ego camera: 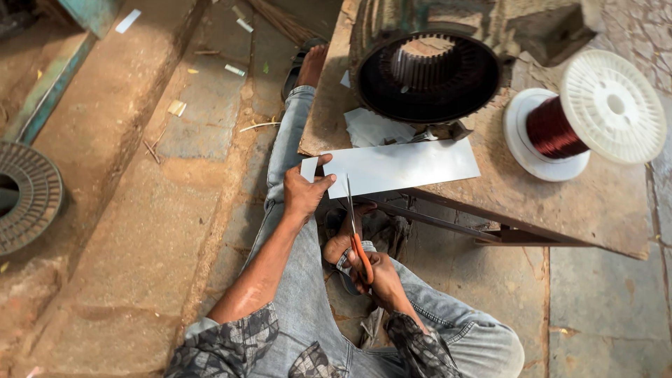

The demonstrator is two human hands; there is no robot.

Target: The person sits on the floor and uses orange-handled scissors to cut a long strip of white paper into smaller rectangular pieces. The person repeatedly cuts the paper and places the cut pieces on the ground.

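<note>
Two hands work one pale sheet [399, 166], and from where I stand the left hand [302, 192] comes first: its grip is closed on the sheet's left end, thumb on top, forearm running down toward seven o'clock. The sheet lies on the near edge of the wooden table [595, 203], its long axis running nine to three o'clock, the left end overhanging the person's lap. Next, the right hand [381, 280] is shut around the orange handles of the scissors [353, 224], blades pointing to twelve o'clock and meeting the sheet's lower edge just right of the left thumb. Farther right stand a motor stator [427, 73] and a spool of copper wire [581, 122].
</note>
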